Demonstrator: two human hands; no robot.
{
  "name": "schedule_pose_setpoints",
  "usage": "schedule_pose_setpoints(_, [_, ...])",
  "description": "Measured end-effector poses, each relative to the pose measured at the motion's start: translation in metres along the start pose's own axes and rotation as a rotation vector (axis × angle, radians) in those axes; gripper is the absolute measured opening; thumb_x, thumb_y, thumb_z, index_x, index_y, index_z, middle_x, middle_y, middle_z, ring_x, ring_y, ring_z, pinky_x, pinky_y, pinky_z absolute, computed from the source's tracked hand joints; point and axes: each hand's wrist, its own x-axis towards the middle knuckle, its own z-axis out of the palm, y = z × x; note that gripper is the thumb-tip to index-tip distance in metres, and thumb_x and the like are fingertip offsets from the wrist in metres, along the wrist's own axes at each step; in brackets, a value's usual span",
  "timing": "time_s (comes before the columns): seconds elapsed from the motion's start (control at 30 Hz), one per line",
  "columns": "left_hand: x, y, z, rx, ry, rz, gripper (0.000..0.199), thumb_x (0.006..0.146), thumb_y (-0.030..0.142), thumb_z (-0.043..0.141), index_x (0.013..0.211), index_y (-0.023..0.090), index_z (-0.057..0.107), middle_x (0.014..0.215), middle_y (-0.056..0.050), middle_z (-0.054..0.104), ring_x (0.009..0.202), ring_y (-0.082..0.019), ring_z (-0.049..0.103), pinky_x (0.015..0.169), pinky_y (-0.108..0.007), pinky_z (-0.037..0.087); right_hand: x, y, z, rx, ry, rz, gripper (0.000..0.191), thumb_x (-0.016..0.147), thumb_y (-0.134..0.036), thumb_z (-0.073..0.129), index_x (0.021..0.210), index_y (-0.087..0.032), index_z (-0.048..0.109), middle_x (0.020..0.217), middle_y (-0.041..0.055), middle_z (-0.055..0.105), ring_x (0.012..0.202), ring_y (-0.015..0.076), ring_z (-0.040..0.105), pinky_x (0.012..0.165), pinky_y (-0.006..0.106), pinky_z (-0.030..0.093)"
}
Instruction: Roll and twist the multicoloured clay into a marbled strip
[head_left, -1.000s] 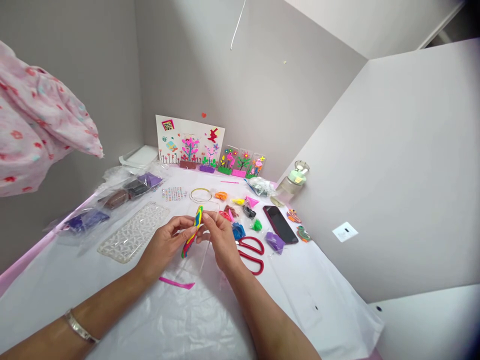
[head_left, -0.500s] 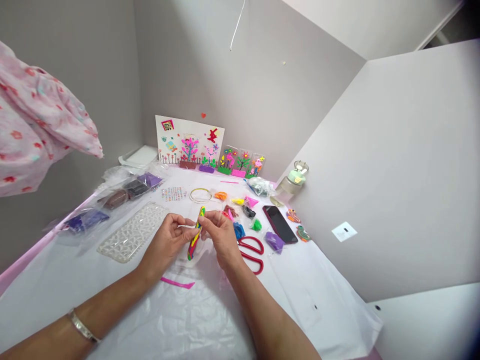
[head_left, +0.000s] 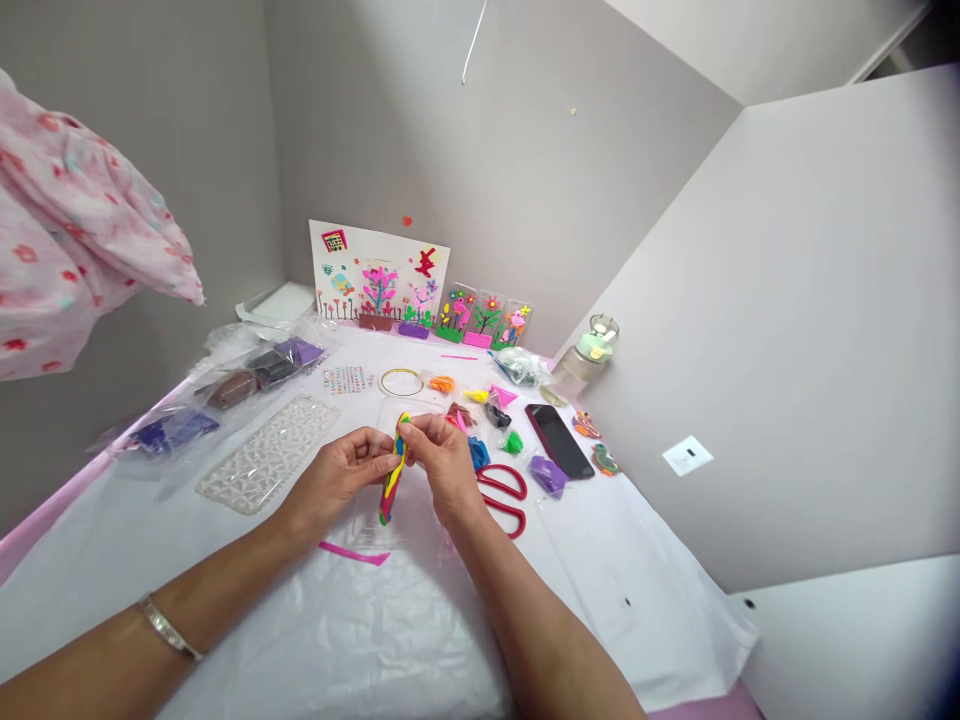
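Across the white-covered tabletop (head_left: 322, 640) we have a patterned clear panel (head_left: 266, 455) on our left. Our left grip (head_left: 336, 482) and right grip (head_left: 444, 468) meet mid-table, red-handled scissors (head_left: 504, 482) just beside the right one. Both are pinching a multicoloured clay-like piece (head_left: 391, 490), tilted between them. Nearer us lies a thin pink strip (head_left: 356, 553).

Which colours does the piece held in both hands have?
The piece shows yellow, red, green and blue, in the head view.
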Motion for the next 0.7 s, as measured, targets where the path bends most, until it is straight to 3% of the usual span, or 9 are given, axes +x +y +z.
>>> schedule_pose_setpoints(0.27, [-0.0005,-0.0007,-0.0006,0.027,-0.028,0.01,0.044,0.065,0.053,0.091,0.078,0.022,0.064,0.077,0.003,0.062,0.075,-0.017,0.058,0.073,-0.03,0.051,-0.0009,-0.0024,0.0008,-0.004,-0.04,0.032,0.033,0.075,-0.052,0.086,0.078,-0.02,0.078,0.063,-0.0038,0.061,0.059,0.012,0.048,0.062,0.028,0.04])
schedule_pose_setpoints(0.47, [-0.0019,-0.001,0.0019,0.077,-0.143,-0.034,0.047,0.063,0.059,0.091,0.075,0.021,0.067,0.072,0.001,0.061,0.069,-0.019,0.058,0.067,-0.033,0.053,0.0008,-0.0053,-0.0041,0.009,0.016,0.026,0.032,0.077,-0.05,0.085,0.071,-0.022,0.073,0.064,-0.0046,0.058,0.06,0.0114,0.046,0.062,0.027,0.039])
schedule_pose_setpoints(0.7, [0.0,-0.0002,-0.0006,0.117,-0.079,0.025,0.05,0.062,0.06,0.093,0.066,0.023,0.06,0.064,0.004,0.054,0.063,-0.016,0.051,0.061,-0.028,0.043,0.0016,-0.0072,-0.0031,0.014,-0.069,0.083,0.04,0.067,-0.058,0.091,0.072,-0.022,0.073,0.063,-0.0032,0.061,0.059,0.0127,0.05,0.063,0.028,0.043])
